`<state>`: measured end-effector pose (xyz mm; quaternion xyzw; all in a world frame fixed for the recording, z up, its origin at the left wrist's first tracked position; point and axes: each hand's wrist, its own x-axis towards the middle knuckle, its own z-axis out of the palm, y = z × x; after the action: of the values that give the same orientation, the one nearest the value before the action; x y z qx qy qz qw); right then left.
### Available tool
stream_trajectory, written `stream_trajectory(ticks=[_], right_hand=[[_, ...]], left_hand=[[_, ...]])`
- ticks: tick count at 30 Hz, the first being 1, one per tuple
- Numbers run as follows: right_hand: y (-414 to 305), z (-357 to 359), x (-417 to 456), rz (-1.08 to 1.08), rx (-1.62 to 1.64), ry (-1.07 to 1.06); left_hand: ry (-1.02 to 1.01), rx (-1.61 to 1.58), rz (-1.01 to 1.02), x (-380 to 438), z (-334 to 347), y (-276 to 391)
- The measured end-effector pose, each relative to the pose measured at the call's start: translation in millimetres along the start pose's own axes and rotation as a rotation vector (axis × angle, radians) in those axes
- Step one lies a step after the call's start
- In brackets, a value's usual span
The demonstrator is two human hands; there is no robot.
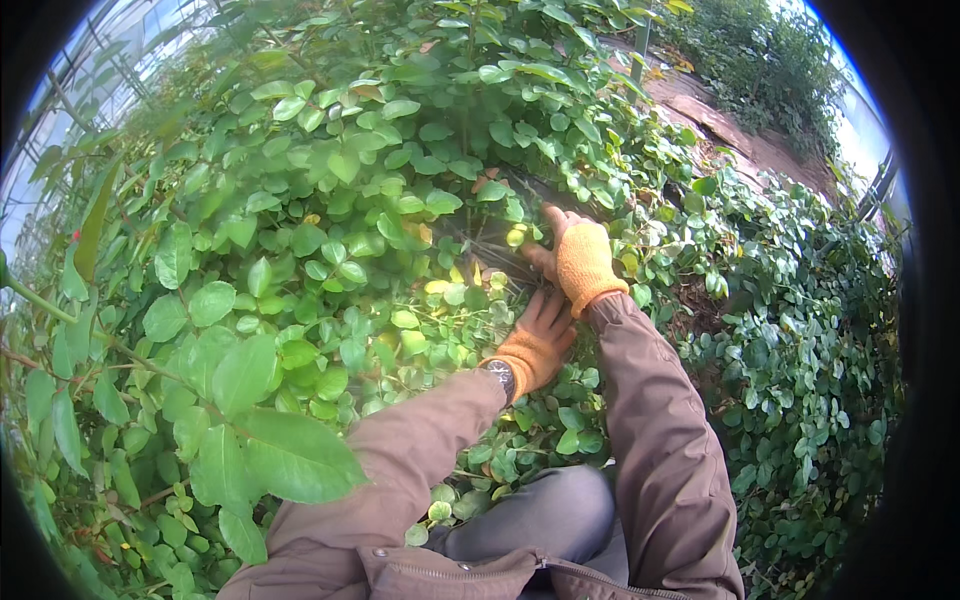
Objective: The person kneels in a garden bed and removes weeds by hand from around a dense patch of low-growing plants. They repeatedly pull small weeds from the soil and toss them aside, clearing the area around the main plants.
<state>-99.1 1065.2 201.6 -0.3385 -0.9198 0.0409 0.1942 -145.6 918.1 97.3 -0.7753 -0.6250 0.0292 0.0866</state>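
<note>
Both my hands wear orange knit gloves that leave the fingers bare, and they reach into low green rose foliage point(405, 187). My left hand point(536, 341) lies palm down on the leaves with its fingers spread, its fingertips close below my right wrist. A wristwatch point(501, 373) shows at the left cuff. Just above it, my right hand point(574, 251) has thumb and index finger apart beside a bundle of thin, bare stems point(491, 251). Nothing is visibly held in either hand. Leaves and shade partly hide the right fingertips. Yellowing leaves point(450, 289) lie left of the hands.
A long leafy rose shoot point(142, 364) arches close to the camera at left. Behind the foliage stands a green post point(639, 60). Brown ground point(705, 112) runs at upper right, towards more bushes point(757, 67). My bent knee point(559, 502) rests among low leaves.
</note>
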Motion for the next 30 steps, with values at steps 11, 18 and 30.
stream_trajectory(ticks=[11, 18, 30], right_hand=[[20, 26, 14, -0.044, 0.1, -0.06], [41, -9, -1, -0.203, -0.049, 0.007], [142, 85, -84, 0.51, 0.772, -0.068]], left_hand=[[0.062, 0.005, 0.021, 0, -9, -1], [0.142, 0.008, 0.0, 3, -6, -1], [0.034, 0.006, 0.005, 0, 0, 0]])
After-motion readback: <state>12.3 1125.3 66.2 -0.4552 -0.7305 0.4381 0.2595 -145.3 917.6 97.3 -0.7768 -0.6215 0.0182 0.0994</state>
